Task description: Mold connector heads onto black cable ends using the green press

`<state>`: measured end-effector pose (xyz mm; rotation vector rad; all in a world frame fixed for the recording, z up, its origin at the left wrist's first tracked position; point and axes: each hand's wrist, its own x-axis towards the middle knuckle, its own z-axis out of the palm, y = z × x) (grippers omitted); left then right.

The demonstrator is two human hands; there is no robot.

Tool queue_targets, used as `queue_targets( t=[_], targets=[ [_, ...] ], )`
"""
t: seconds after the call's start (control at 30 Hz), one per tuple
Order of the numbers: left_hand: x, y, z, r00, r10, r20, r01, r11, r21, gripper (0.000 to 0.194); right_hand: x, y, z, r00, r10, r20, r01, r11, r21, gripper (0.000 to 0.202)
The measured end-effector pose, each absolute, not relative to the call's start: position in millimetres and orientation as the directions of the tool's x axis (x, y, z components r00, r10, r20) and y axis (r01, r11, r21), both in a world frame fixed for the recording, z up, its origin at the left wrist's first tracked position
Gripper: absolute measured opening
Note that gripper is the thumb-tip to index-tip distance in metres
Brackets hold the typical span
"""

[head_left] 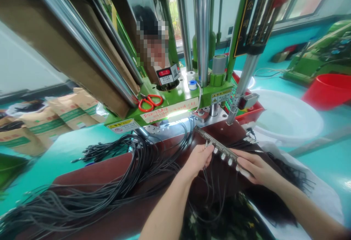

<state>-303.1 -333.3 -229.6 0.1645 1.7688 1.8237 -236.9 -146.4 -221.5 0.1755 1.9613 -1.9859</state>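
A narrow metal bar (219, 144) with a row of small silvery connectors (223, 156) along its side lies at a slant above the brown worktable. My right hand (253, 167) grips its near right end, fingers along the top. With thumb and fingers pinched together, my left hand (201, 157) is at the bar's left part, closed on a cable end at the row. Thin black cables (212, 185) hang down below the bar and my left hand. The fingertips partly cover the small parts, so how the cable end sits in the bar is hidden.
A green press (175, 99) with steel columns stands ahead, red-handled scissors (150, 103) on its ledge. A large bundle of black cables (109, 196) spreads over the brown tabletop (95, 170) at left. A red bin (252, 110), white tub (287, 114) and sacks (45, 119) stand around.
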Motion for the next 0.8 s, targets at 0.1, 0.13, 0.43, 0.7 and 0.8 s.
queue_targets(
  t=[0.1,0.13,0.43,0.7,0.8],
  targets=[
    [-303,-334,-232,-0.836,0.482,-0.263,-0.266,0.065,0.962,0.048,-237,-146,-224,-0.943,-0.173,-0.284,0.281,0.041,-0.959,0.057],
    [-303,-335,-232,-0.842,0.476,-0.252,-0.248,0.074,0.966,0.048,-237,-146,-224,-0.946,-0.183,-0.268,0.264,0.047,-0.963,0.056],
    [-309,-355,-210,-0.837,0.52,-0.173,-0.119,0.137,0.983,0.052,-238,-139,-225,-0.925,-0.235,-0.298,0.307,0.0,-0.952,0.069],
    [-312,-365,-193,-0.883,0.442,-0.157,-0.356,-0.411,0.84,0.041,-237,-140,-221,-0.931,-0.063,-0.359,0.365,-0.12,-0.923,0.062],
    [-311,-361,-197,-0.718,0.625,-0.307,-0.59,-0.313,0.744,0.039,-235,-141,-219,-0.933,-0.069,-0.354,0.359,-0.106,-0.927,0.06]
  ],
)
